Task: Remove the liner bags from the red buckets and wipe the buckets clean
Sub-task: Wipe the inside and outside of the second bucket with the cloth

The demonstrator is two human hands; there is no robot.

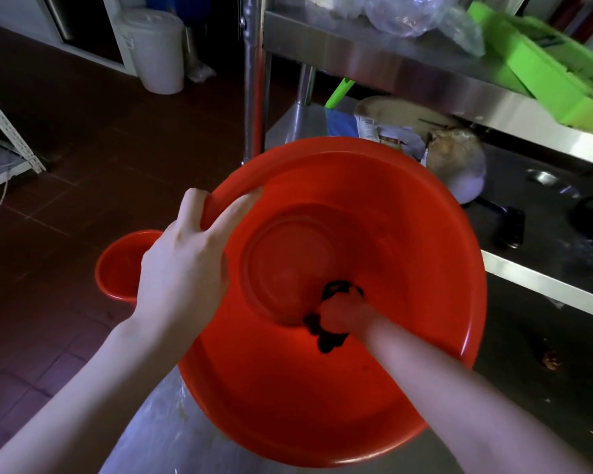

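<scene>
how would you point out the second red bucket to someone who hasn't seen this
Find the large red bucket that the left hand grips by the rim. Just left of that hand, down on the dark tiled floor, stands the second red bucket, partly hidden by it. Unlike the large one, no hand touches it.

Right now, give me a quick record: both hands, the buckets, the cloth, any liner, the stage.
left hand: grips rim of large red bucket
right hand: inside that bucket, clutching dark cloth against its wall
liner: none visible in it
second red bucket: on floor, partly behind left hand
stage: wiping
</scene>
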